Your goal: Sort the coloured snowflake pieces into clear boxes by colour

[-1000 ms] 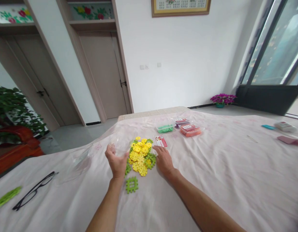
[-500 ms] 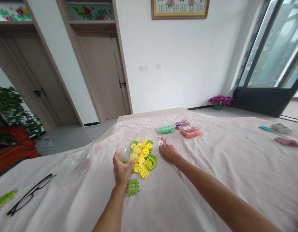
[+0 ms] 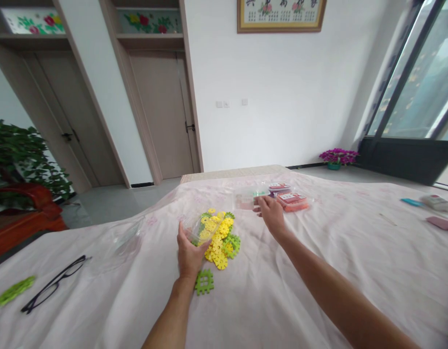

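My left hand (image 3: 187,249) is closed round a tilted clear plastic box (image 3: 197,227), at the near left edge of a heap of yellow snowflake pieces (image 3: 218,232) and green ones (image 3: 232,242) on the pink cloth. A green grid piece (image 3: 204,282) lies just beside my left wrist. My right hand (image 3: 270,214) reaches farther out and pinches a clear lid with a reddish label (image 3: 246,199), held up off the cloth in front of a green-filled box (image 3: 261,193). Just right of that hand stand an orange-filled box (image 3: 293,201) and another labelled box (image 3: 279,187).
Black glasses (image 3: 53,286) and a green strip of pieces (image 3: 13,291) lie at the near left. A clear plastic piece (image 3: 125,237) rests left of the heap. Small items (image 3: 435,202) and a dark red card (image 3: 442,223) sit far right. The table's far edge (image 3: 231,172) faces doors.
My right hand left the heap, reached the labelled lid and has lifted it up and away. My left hand lowered the clear box against the yellow pieces.
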Demonstrator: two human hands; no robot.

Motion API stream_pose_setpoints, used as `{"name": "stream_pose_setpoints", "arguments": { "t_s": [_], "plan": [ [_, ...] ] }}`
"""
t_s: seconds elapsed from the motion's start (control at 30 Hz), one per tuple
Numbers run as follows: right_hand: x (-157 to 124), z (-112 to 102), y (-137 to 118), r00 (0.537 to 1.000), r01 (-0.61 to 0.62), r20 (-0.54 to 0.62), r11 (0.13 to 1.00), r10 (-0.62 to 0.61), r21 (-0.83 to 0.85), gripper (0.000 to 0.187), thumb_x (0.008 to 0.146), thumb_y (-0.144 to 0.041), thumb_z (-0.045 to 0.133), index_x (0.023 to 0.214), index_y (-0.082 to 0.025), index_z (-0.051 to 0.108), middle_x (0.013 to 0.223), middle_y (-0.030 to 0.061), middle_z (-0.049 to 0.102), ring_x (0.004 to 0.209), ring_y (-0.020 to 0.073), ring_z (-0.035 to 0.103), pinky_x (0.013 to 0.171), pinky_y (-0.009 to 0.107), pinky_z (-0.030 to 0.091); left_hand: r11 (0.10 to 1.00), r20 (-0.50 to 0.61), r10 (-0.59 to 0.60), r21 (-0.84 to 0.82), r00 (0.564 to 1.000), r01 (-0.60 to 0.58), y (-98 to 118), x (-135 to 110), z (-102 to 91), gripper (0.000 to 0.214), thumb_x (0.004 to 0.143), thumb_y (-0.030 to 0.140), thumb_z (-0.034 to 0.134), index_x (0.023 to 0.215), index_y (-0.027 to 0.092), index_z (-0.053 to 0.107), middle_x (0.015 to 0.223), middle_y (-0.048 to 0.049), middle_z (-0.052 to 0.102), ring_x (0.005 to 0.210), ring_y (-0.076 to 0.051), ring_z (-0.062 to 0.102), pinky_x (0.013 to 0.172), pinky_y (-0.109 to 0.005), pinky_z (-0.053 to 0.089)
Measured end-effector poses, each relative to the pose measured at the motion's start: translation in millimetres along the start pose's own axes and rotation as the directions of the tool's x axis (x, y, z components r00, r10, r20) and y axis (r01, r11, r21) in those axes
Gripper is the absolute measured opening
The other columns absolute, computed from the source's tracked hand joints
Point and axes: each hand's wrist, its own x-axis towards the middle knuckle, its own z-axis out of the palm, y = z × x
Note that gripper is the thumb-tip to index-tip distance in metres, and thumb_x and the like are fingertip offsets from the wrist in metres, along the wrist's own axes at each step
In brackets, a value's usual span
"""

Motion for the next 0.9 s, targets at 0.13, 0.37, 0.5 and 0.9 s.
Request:
{"name": "stream_pose_setpoints", "arguments": {
  "t_s": [0.13, 0.37, 0.5, 0.9],
  "plan": [
    [-9, 9, -23, 0.946, -0.322, 0.204, 0.807, 0.253, 0.495, 0.021, 0.090, -0.032, 0.053, 0.094, -0.014, 0.063, 0.079, 0.0071, 0.070, 0.062, 0.0145, 0.068, 0.050, 0.022, 0.051, 1.000, -0.027, 0.011, 0.006, 1.000, -0.011, 9, -2, -3.4, 0.121, 0.060, 0.043, 0.086, 0.154, 0.028, 0.010, 0.130, -0.0120, 0.049, 0.109, -0.027, 0.062, 0.091, -0.044, 0.054],
    [-37, 32, -32, 0.813, -0.565, 0.479, 0.644, 0.330, 0.516, 0.008, 0.089, -0.020, 0.055, 0.091, -0.013, 0.060, 0.076, 0.0059, 0.071, 0.061, 0.0150, 0.069, 0.049, 0.024, 0.056, 0.989, -0.008, 0.095, 0.111, 0.995, -0.094, 24, -5, -11.3, 0.109, 0.064, 0.045, 0.082, 0.152, 0.028, 0.021, 0.127, -0.0115, 0.049, 0.116, -0.030, 0.057, 0.093, -0.046, 0.053],
    [-39, 40, -28, 0.749, -0.632, 0.572, 0.619, 0.334, 0.466, 0.023, 0.096, -0.028, 0.044, 0.094, -0.011, 0.060, 0.075, 0.0083, 0.071, 0.058, 0.0151, 0.068, 0.050, 0.026, 0.057, 0.991, -0.011, 0.105, 0.083, 0.994, -0.103, 24, -6, -10.5, 0.107, 0.063, 0.048, 0.082, 0.151, 0.026, 0.023, 0.129, -0.0122, 0.049, 0.118, -0.031, 0.057, 0.095, -0.046, 0.052],
    [-47, 34, 52, 0.934, -0.344, 0.221, 0.879, 0.282, 0.331, 0.021, 0.089, -0.031, 0.048, 0.092, -0.015, 0.062, 0.075, 0.0054, 0.069, 0.054, 0.0112, 0.060, 0.048, 0.021, 0.047, 0.990, -0.183, 0.111, -0.069, 0.977, -0.126, 29, 6, -17.8, 0.106, 0.064, 0.035, 0.083, 0.151, 0.024, 0.023, 0.130, -0.0137, 0.050, 0.114, -0.027, 0.060, 0.100, -0.044, 0.050]
  ]
}}
